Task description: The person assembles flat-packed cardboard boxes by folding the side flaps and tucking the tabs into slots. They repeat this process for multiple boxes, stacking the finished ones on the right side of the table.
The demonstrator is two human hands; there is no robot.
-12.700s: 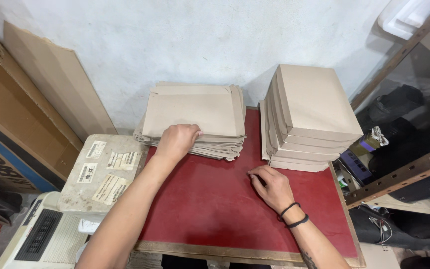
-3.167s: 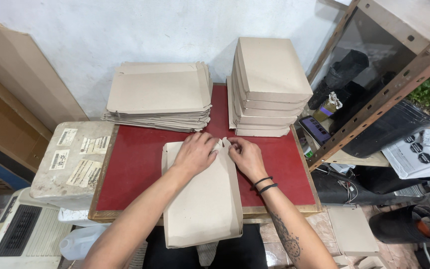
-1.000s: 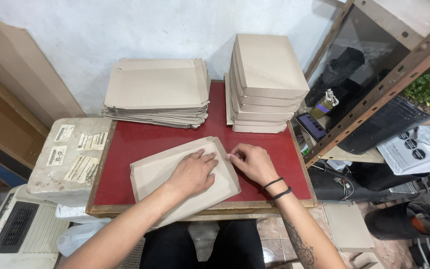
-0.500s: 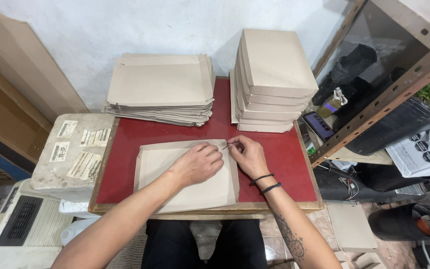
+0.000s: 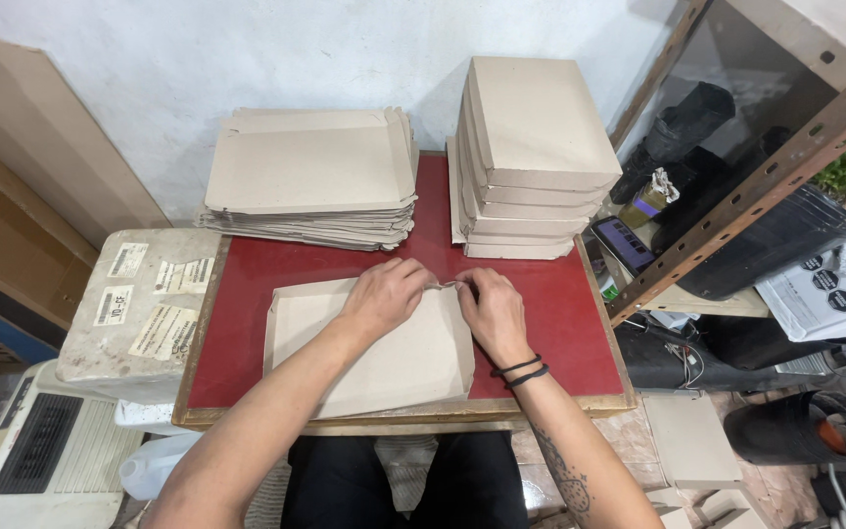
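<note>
At nine o'clock from our hands sits a grey block with paper labels (image 5: 139, 304), just beside the red tabletop (image 5: 580, 323). At eleven o'clock, at the back of the tabletop, lies a stack of flat cardboard blanks (image 5: 310, 176). At the centre lies the half-folded cardboard box (image 5: 364, 348), its left wall standing up and its near edge reaching the front rim of the tabletop. Our left hand (image 5: 384, 299) rests palm down on the box's upper right part, fingers (image 5: 413, 274) curled toward its far right corner. Our right hand (image 5: 492, 313), with dark bands at the wrist, meets it at that corner; the fingers of both hands are pinched together on the cardboard flap there, touching each other. At one o'clock stands a tall pile of finished boxes (image 5: 531, 157). Farther right, at two o'clock, a rusty metal shelf frame (image 5: 736, 206) crosses the scene.
</note>
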